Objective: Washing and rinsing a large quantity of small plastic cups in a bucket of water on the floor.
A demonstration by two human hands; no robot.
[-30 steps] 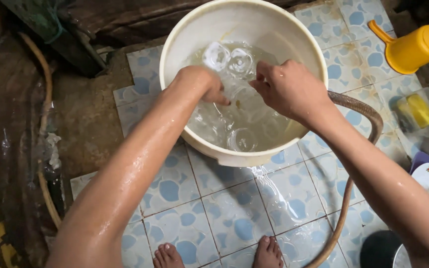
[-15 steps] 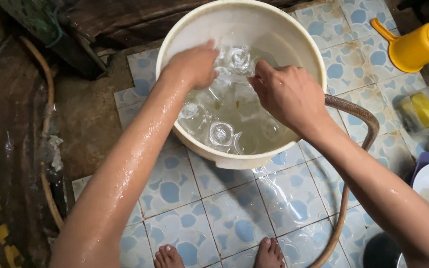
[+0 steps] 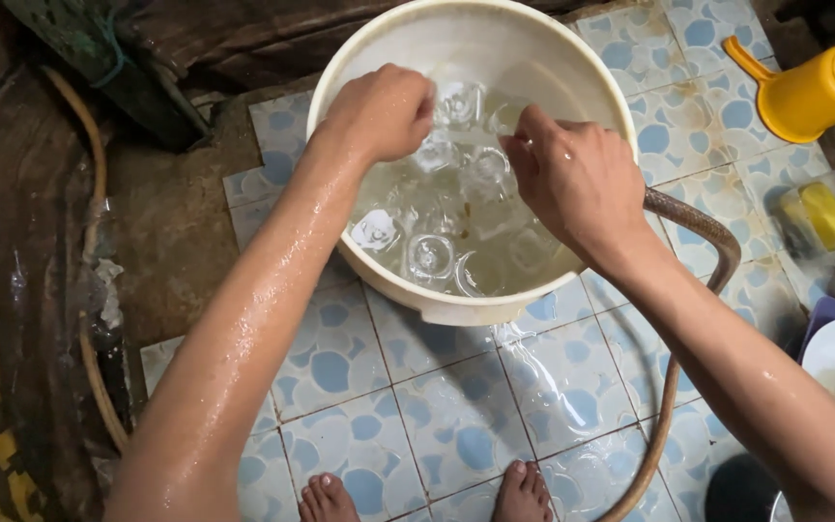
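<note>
Left arm: stretching forward from near left, wet.
Left hand (image 3: 384, 111): curling loosely, knuckles up.
Right arm: angling in from near right.
Right hand (image 3: 572, 179): fingers bending downward, pinching together.

Clear drinking glasses (image 3: 432, 253) are seen submerged in water inside a cream plastic basin (image 3: 456, 307), placed on blue-patterned tiles at upper centre.

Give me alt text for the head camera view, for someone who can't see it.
Seen from above, a person's wet left hand and right hand reach into a white basin of water holding clear glasses. The basin stands on a wet blue-patterned tile floor, with a yellow jug at upper right.
</note>
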